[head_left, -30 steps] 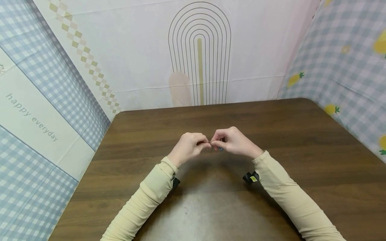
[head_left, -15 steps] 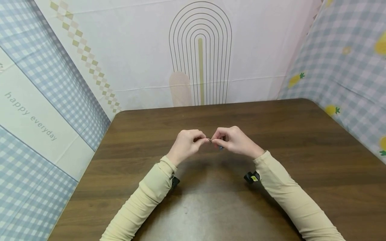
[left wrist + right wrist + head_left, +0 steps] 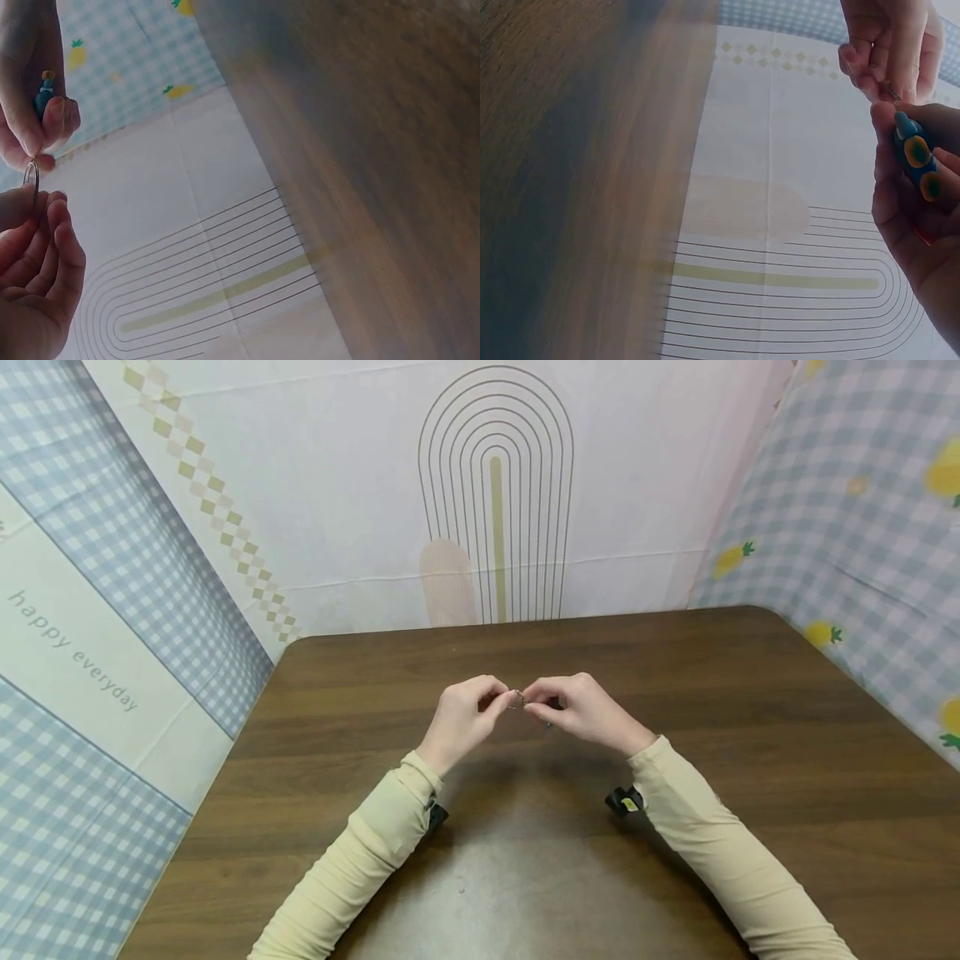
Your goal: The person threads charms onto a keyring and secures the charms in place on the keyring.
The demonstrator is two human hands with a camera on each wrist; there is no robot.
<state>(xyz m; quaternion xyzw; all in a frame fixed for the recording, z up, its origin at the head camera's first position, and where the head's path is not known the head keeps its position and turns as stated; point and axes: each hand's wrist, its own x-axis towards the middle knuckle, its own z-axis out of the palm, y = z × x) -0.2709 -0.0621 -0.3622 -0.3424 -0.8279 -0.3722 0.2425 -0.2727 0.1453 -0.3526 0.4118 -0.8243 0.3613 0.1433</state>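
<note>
My left hand (image 3: pixel 463 722) pinches a thin metal key ring (image 3: pixel 517 700) between thumb and forefinger, a little above the table. Opposite it, my right hand (image 3: pixel 583 714) pinches the other side of the ring, so the fingertips of both hands nearly meet. In the left wrist view the ring (image 3: pixel 31 177) stands as a narrow loop between the two hands. A small blue charm (image 3: pixel 918 156) with orange and green spots lies against my right fingers, partly covered by them. Its far end (image 3: pixel 46 88) pokes out above the right fingers in the left wrist view.
Both hands are over a dark brown wooden table (image 3: pixel 390 668). A white cloth (image 3: pixel 337 485) printed with arches hangs behind it, with blue checked cloth (image 3: pixel 840 527) at the sides. Black wrist cameras (image 3: pixel 624 802) hang beneath the cream sleeves (image 3: pixel 712 835).
The left hand has shifted slightly up and left, and its fingertips have drawn apart from the right ones. More of the ring's loop now shows between them. The right hand has barely moved.
</note>
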